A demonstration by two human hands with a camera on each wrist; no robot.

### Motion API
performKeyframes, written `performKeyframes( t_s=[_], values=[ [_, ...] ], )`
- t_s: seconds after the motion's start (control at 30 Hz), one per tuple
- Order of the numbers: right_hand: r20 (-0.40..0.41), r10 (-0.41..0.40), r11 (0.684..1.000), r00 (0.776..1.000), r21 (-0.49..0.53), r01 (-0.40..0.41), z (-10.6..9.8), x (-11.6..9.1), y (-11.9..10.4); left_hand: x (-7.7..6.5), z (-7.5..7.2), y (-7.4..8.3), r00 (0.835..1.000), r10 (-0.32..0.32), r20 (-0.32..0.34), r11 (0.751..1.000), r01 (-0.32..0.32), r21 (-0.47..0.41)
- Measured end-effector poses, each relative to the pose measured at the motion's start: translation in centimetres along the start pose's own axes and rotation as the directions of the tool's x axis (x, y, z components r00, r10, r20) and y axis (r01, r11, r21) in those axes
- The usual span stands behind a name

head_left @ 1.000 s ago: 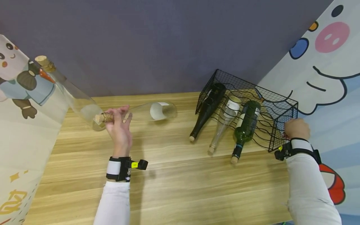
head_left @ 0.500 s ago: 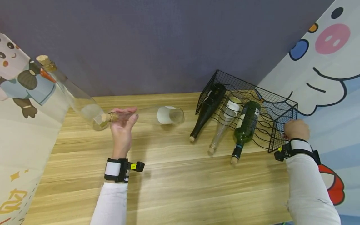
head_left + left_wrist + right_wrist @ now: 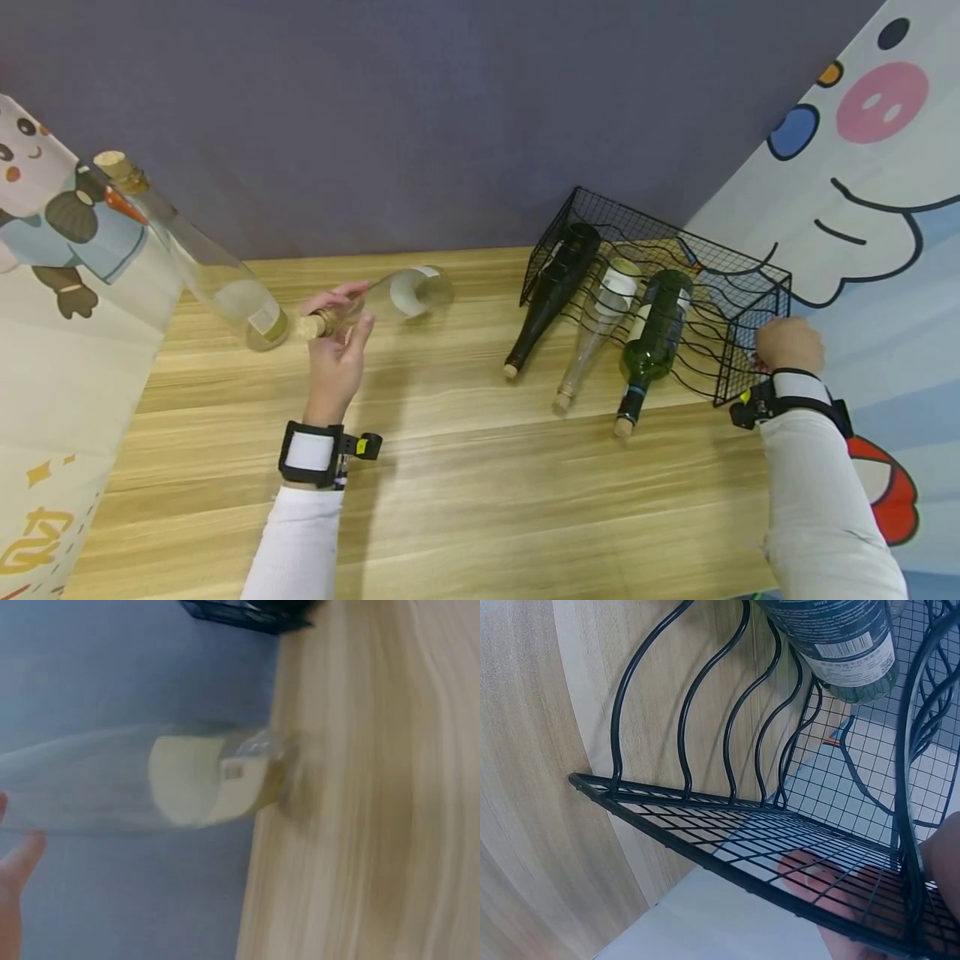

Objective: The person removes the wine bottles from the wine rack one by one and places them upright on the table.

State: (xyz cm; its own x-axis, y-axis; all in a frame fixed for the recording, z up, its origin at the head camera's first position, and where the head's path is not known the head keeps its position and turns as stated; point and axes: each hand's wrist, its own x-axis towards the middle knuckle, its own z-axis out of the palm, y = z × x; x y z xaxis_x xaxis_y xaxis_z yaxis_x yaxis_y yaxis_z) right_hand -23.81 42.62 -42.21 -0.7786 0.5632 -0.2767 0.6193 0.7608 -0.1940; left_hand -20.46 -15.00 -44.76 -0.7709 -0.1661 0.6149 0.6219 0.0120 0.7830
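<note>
A clear corked glass bottle (image 3: 382, 302) with a white label is in my left hand (image 3: 337, 350), which grips its neck with the cork end toward me. The bottle leans, and its base is right at the tabletop in the left wrist view. At the right, my right hand (image 3: 790, 344) grips the end panel of a black wire bottle rack (image 3: 738, 292). Fingers (image 3: 814, 874) show behind the mesh in the right wrist view. Lying in the rack, necks toward me, are a dark bottle (image 3: 558, 287), a clear bottle (image 3: 600, 325) and a green bottle (image 3: 658, 325).
Another clear corked bottle (image 3: 217, 267) stands upright at the far left, just beyond my left hand. The wooden table (image 3: 487, 500) meets a grey back wall (image 3: 375, 125), with cartoon-printed panels on both sides.
My left hand carried its bottle right, then tipped it from nearly level to more upright, its base drawing back left. My right hand and the rack stay in place.
</note>
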Motion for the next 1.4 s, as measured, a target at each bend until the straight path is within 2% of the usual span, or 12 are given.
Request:
performKeyframes(
  t_s=[0.07, 0.13, 0.23, 0.33, 0.43, 0.57, 0.67, 0.77, 0.93, 1.1, 1.23, 1.4],
  values=[
    [0.004, 0.000, 1.000, 1.000, 0.000, 0.000, 0.0, -0.2, -0.1, -0.1, 0.1, -0.1, 0.998, 0.059, 0.037, 0.993, -0.063, 0.099],
    [0.003, -0.005, 1.000, 1.000, -0.001, 0.005, -0.1, -0.3, -0.3, -0.1, 0.0, -0.3, 0.991, 0.114, 0.075, 0.980, -0.124, 0.158],
    [0.002, -0.010, 1.000, 1.000, 0.002, 0.010, -0.1, -0.5, -0.4, -0.2, -0.1, -0.5, 0.984, 0.128, 0.128, 0.961, -0.155, 0.229],
    [-0.005, -0.009, 1.000, 1.000, 0.002, 0.009, -0.3, -0.5, -0.4, -0.2, -0.4, -0.6, 0.977, 0.082, 0.196, 0.931, -0.145, 0.336],
    [-0.005, 0.001, 1.000, 1.000, 0.006, -0.001, -0.4, -0.5, -0.4, -0.2, -0.6, -0.9, 0.966, -0.007, 0.260, 0.905, -0.105, 0.412],
    [0.001, 0.007, 1.000, 1.000, 0.006, -0.007, -0.3, -0.3, -0.3, -0.3, -0.7, -1.2, 0.942, -0.136, 0.305, 0.898, -0.013, 0.441],
    [-0.004, 0.002, 1.000, 1.000, 0.008, -0.002, -0.3, -0.4, -0.2, -0.3, -0.6, -1.4, 0.932, -0.150, 0.329, 0.898, -0.010, 0.439],
    [-0.011, -0.003, 1.000, 1.000, 0.014, 0.004, -0.3, -0.6, -0.2, -0.3, -0.6, -1.4, 0.929, -0.125, 0.348, 0.895, -0.045, 0.443],
    [-0.007, -0.002, 1.000, 1.000, 0.015, 0.002, -0.3, -0.8, -0.3, -0.3, -0.6, -1.6, 0.944, -0.068, 0.324, 0.919, -0.067, 0.388],
    [-0.001, -0.004, 1.000, 1.000, 0.008, 0.004, -0.3, -0.8, -0.3, 0.0, -0.4, -1.5, 0.966, -0.038, 0.254, 0.955, -0.040, 0.294],
    [-0.006, -0.013, 1.000, 1.000, 0.014, 0.013, -0.3, -0.8, -0.2, 0.3, -0.2, -1.2, 0.978, -0.063, 0.201, 0.960, 0.005, 0.278],
    [-0.006, -0.012, 1.000, 1.000, 0.023, 0.012, -0.2, -0.7, -0.2, 0.6, 0.2, -0.7, 0.987, -0.074, 0.139, 0.949, 0.027, 0.315]
  ],
)
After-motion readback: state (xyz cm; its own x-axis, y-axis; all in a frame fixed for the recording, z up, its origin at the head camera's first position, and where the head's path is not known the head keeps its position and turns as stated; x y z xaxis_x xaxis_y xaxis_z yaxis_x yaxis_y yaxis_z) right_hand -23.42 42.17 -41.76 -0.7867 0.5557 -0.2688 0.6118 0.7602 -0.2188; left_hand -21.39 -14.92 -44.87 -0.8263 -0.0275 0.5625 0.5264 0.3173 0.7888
